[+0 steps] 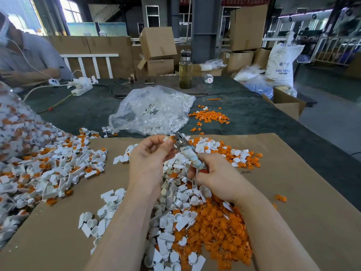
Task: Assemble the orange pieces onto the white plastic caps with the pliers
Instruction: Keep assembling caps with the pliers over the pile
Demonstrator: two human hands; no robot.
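My left hand point(148, 157) pinches a white cap with an orange piece point(172, 138) at its fingertips, above the cardboard sheet point(293, 192). My right hand point(216, 178) grips the tape-wrapped handles of the pliers point(185, 147), whose metal jaws point up and touch the orange piece. Below my hands lies a heap of loose white caps point(175, 194) and a heap of orange pieces point(220, 231). A large pile of assembled white-and-orange caps point(54, 165) spreads on the left.
A clear plastic bag of white caps point(152, 112) lies beyond the cardboard, with scattered orange pieces point(210, 116) to its right. A glass bottle point(185, 70), a power strip point(82, 88) and cardboard boxes stand further back. Another person point(25, 57) sits at the far left.
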